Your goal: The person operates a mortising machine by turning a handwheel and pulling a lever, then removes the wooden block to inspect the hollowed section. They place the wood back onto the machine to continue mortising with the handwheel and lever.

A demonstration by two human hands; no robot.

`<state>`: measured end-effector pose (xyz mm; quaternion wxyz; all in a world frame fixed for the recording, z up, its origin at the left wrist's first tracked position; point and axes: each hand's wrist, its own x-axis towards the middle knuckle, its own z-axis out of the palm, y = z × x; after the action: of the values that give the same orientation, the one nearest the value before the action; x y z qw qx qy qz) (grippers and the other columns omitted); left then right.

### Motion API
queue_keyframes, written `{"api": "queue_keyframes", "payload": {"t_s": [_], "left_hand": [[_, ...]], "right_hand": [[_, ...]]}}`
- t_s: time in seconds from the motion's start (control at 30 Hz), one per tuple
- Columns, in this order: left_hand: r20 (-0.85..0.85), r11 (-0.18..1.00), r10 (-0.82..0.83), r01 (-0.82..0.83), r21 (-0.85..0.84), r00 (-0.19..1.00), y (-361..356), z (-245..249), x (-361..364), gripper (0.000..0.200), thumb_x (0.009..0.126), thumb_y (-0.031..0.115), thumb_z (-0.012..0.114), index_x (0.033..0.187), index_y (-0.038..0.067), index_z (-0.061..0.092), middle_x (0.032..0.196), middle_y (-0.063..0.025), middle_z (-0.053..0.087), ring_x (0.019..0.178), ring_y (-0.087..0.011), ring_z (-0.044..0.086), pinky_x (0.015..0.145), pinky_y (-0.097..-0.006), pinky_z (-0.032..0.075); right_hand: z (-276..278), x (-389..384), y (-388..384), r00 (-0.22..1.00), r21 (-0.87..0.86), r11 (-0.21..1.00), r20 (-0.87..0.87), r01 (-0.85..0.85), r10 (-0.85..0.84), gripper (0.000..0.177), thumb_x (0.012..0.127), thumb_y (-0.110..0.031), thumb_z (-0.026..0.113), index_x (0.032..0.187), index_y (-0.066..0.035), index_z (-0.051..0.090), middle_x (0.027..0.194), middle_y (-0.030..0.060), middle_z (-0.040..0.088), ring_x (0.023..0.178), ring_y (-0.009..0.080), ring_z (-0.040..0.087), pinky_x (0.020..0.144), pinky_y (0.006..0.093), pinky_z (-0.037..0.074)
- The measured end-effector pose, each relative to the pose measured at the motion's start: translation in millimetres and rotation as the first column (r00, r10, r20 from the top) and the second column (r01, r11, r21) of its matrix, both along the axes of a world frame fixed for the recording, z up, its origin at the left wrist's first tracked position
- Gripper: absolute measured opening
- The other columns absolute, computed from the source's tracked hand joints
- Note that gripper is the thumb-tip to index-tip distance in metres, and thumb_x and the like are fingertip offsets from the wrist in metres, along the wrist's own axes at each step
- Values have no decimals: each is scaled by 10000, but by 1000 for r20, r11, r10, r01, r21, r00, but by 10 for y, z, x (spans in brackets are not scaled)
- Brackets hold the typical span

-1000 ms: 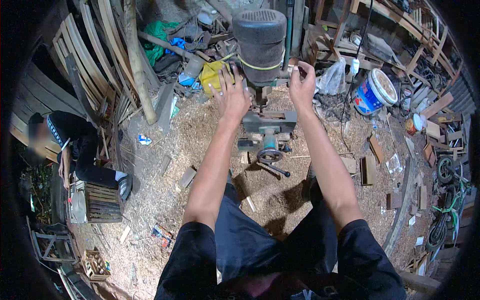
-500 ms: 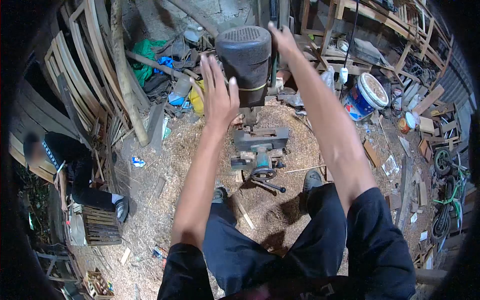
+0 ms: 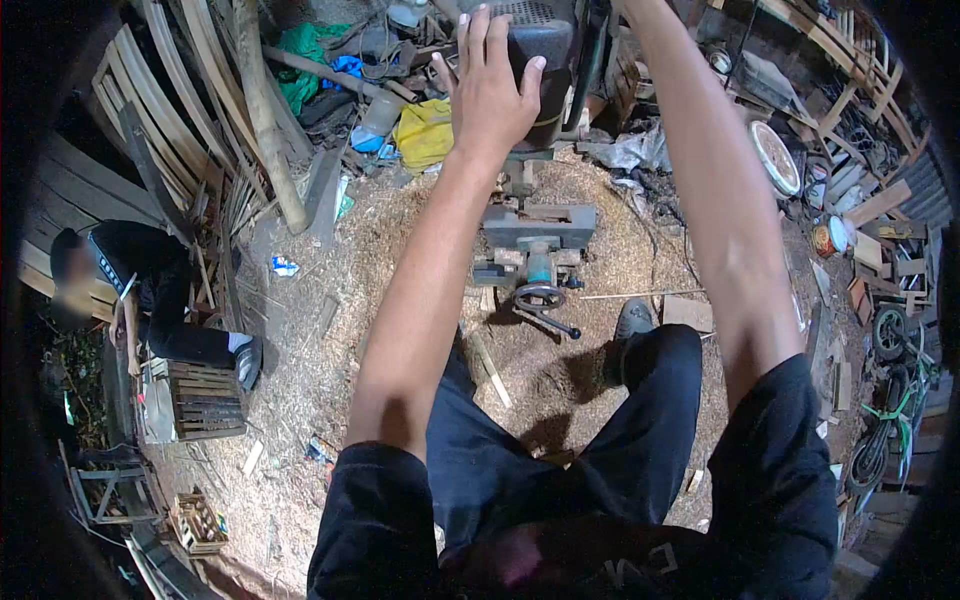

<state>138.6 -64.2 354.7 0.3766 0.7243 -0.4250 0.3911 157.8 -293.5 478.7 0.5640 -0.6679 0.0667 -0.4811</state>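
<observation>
My left hand (image 3: 490,95) is raised with its fingers spread, over the left side of the dark machine housing (image 3: 545,50) with a perforated top; whether it touches the housing I cannot tell. My right arm reaches up past the housing's right side, and the hand is cut off by the top edge of the view. Below the housing is a metal vise (image 3: 540,228) with a handwheel (image 3: 538,297) and a crank handle, above wood shavings on the ground.
At the left a person (image 3: 140,290) sits bent over by a slatted wooden crate (image 3: 207,400). A white bucket (image 3: 775,158) and a small bicycle (image 3: 890,400) stand at the right. Wood strips (image 3: 150,110) lean at the upper left; a yellow cloth (image 3: 423,133) lies behind.
The view has shifted, with the housing now nearer the top edge. My left hand has come over the housing's side, and my right hand has gone out of the frame.
</observation>
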Motion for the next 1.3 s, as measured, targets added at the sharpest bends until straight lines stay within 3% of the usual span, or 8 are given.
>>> {"api": "queue_keyframes", "payload": {"t_s": [0.33,0.67,0.8,0.9,0.93,1.03,1.17,1.3], "left_hand": [[-222,983,12,30,183,975,280,-269,-241,852,892,302,633,1565,143,136,1626,-147,126,1491,-347,154,1121,-683,119],[-507,970,13,112,216,862,690,-1125,-597,720,882,250,628,1490,37,307,1585,-213,215,1480,-367,178,1132,-668,111],[-565,958,86,87,272,820,875,-1554,-800,567,869,212,632,1382,24,480,1452,-254,435,1389,-404,360,1154,-498,248],[-784,917,97,252,310,613,978,-1623,-1035,434,858,189,625,1248,3,582,1297,-255,564,1236,-422,501,1058,-473,391],[-758,920,43,270,285,651,973,-1768,-1029,397,855,181,623,1209,1,599,1255,-255,583,1198,-422,521,1032,-463,410],[-730,898,-74,364,248,680,883,-2589,-987,370,861,205,612,1170,2,616,1201,-251,612,1140,-406,563,985,-437,451],[-944,853,-50,506,130,327,608,-3853,-817,358,923,251,526,1188,24,607,1166,-235,622,1111,-364,585,989,-439,440],[-398,376,-17,375,848,917,592,-4010,-881,391,948,211,450,1240,-35,535,1242,-279,569,1179,-400,543,1034,-454,408]], "right_hand": [[-966,-1517,1187,981,-136,991,189,-6,32,574,1036,-365,463,566,-36,472,516,-9,438,485,86,398,483,270,294],[-2394,-2525,1834,978,-128,978,108,-164,178,634,1058,-402,361,565,-25,491,550,41,494,548,141,464,589,304,395],[-2232,-2625,1921,826,-10,1000,-564,4,-9,515,1032,-328,433,737,27,660,627,116,640,572,251,630,537,369,467],[-2353,-2409,1970,833,-434,881,-405,188,-377,444,990,-332,519,779,20,689,706,172,681,643,355,660,580,443,494],[-2409,-2412,1986,708,-768,537,-160,349,-688,393,889,-357,654,848,29,708,865,245,702,803,421,681,681,480,532],[-2494,-2326,1848,345,-472,881,-834,-41,-430,397,795,-332,734,889,52,707,981,288,684,920,431,675,784,476,549],[-2434,-2357,1835,368,-387,921,-862,-38,-348,315,829,-212,616,956,72,663,935,302,671,935,442,658,844,484,529],[-2249,-2432,1941,363,-385,922,-867,-51,-342,322,854,-239,588,907,58,699,967,297,666,959,440,650,860,488,524]]}}
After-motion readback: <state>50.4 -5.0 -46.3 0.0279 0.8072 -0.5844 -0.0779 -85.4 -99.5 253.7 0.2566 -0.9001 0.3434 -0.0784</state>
